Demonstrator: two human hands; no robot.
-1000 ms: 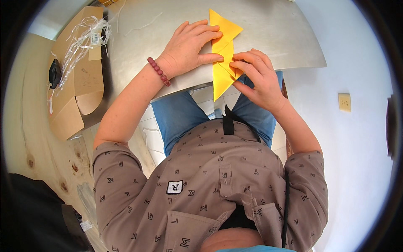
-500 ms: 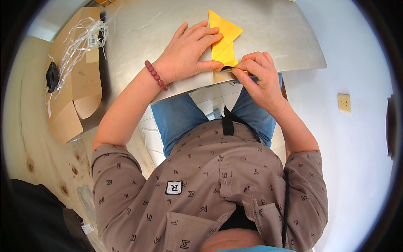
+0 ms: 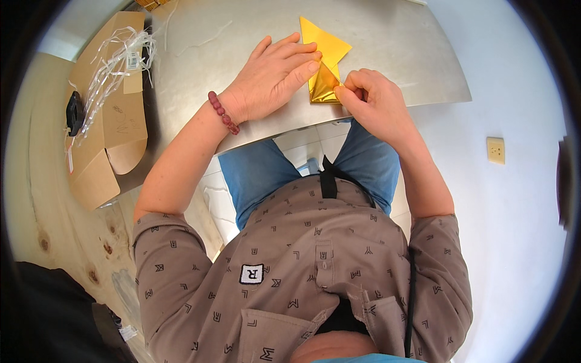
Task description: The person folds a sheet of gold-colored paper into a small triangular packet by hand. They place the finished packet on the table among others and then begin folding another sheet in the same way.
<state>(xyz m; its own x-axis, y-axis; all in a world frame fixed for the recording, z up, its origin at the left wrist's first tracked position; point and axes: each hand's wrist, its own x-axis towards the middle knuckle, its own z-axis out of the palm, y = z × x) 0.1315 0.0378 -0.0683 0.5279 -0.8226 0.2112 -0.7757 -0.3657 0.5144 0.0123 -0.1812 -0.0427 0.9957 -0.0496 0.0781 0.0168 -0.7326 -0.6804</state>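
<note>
A folded sheet of yellow and shiny gold paper (image 3: 327, 43) lies on the metal table near its front edge. Its far part is a matte yellow point; the near part shows a glossy gold flap. My left hand (image 3: 272, 75) rests with fingers stretched out, the fingertips pressing on the paper's left side. A red bead bracelet (image 3: 223, 113) circles that wrist. My right hand (image 3: 376, 104) pinches the gold flap at its near right edge between thumb and forefinger, the other fingers curled in.
The metal table (image 3: 200, 54) curves round in front of me. At the left stands an open cardboard box (image 3: 124, 121) with white plastic strips (image 3: 118, 57) lying over it. A wall socket (image 3: 495, 150) is on the right wall. Dark cloth (image 3: 54, 314) lies at lower left.
My right hand has lifted and folded the near edge of the paper away from me, so the gold side now shows. The left thumb has moved up off the near edge toward the fold.
</note>
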